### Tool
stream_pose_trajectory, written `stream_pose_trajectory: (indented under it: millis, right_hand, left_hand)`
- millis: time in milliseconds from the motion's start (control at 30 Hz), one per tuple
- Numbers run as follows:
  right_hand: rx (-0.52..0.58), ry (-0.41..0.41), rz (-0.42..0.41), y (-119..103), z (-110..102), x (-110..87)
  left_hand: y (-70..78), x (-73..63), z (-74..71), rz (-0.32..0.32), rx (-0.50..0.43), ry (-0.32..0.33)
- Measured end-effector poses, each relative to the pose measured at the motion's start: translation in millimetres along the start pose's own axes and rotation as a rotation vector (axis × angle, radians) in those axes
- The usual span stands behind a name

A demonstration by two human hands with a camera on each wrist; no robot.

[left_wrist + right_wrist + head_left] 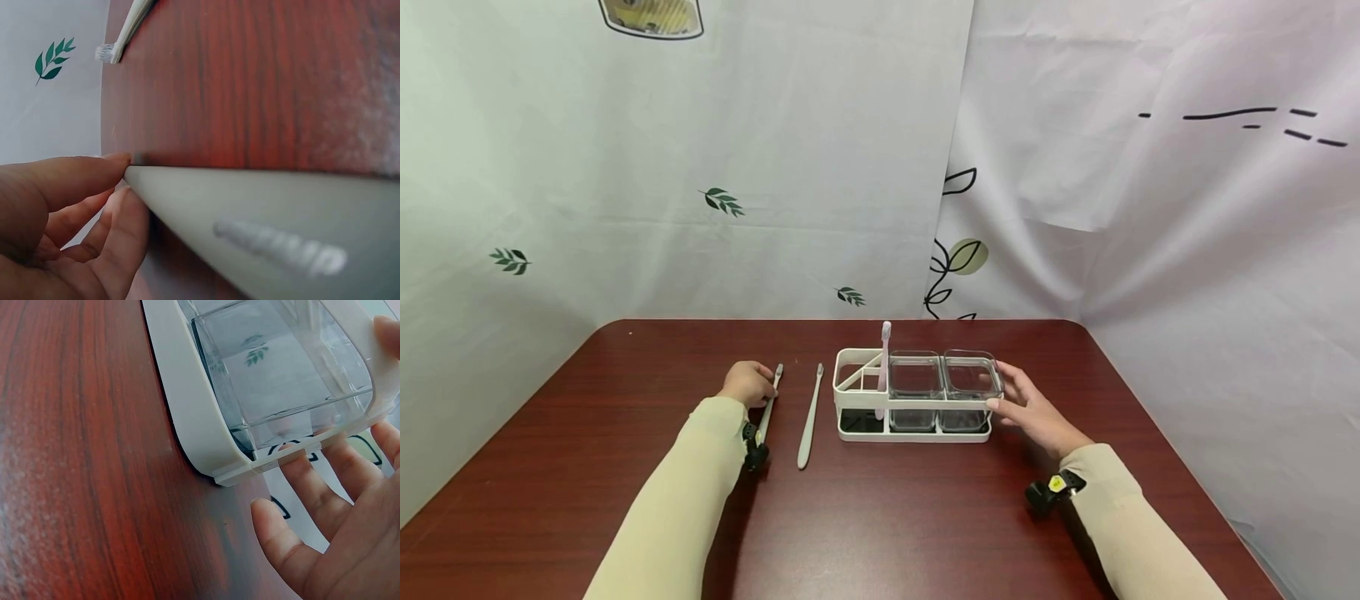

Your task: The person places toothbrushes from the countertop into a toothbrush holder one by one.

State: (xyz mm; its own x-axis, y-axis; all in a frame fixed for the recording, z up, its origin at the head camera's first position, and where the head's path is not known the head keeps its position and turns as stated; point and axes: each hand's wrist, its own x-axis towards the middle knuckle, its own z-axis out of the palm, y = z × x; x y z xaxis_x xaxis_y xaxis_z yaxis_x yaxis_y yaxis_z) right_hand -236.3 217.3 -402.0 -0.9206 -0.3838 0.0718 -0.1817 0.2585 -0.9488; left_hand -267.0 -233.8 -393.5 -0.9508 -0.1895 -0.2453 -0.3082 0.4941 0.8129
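Note:
My left hand point(748, 384) pinches a grey-white toothbrush point(767, 415) between thumb and fingers near its bristle end; in the left wrist view its handle point(275, 219) runs off to the right, with blurred lettering. A second toothbrush point(809, 425) lies on the table just right of it, bristles toward the back. My right hand point(1033, 410) grips the right end of a white toothbrush holder point(917, 404), thumb on the upper rail and fingers along the side. In the holder stand two clear cups point(916, 375) and an upright pale pink toothbrush point(883, 358).
The dark red wooden table point(880, 517) carries everything and ends at a back edge close behind the holder. A white curtain point(805, 150) with leaf prints hangs behind and at the sides. Each wrist wears a small black camera point(1043, 497).

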Motion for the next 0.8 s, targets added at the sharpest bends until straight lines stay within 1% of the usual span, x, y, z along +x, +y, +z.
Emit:
stream_pose_trajectory:
  millis: [100, 267, 400, 633, 800]
  right_hand:
    - [-0.008, 0.001, 0.002, -0.4, 0.4, -0.4]
    - [-0.006, 0.000, 0.000, -0.8, 0.6, -0.7]
    - [-0.005, 0.003, -0.004, -1.0, 0.9, -0.4]
    - [-0.006, 0.005, -0.002, 0.0, 0.7, 0.0]
    - [-0.002, 0.009, 0.003, 0.9, 0.8, -0.1]
  left_hand:
    - [0.6, 0.5, -0.2, 0.007, 0.015, -0.008]
    - [1.6, 1.6, 1.1, 0.000, 0.017, -0.011]
    - [3.1, -0.1, 1.3, -0.005, -0.003, -0.010]
    - [4.2, -1.5, 1.6, -0.028, -0.064, -0.004]
    - [4.5, -1.2, 0.9, -0.032, -0.072, 0.000]
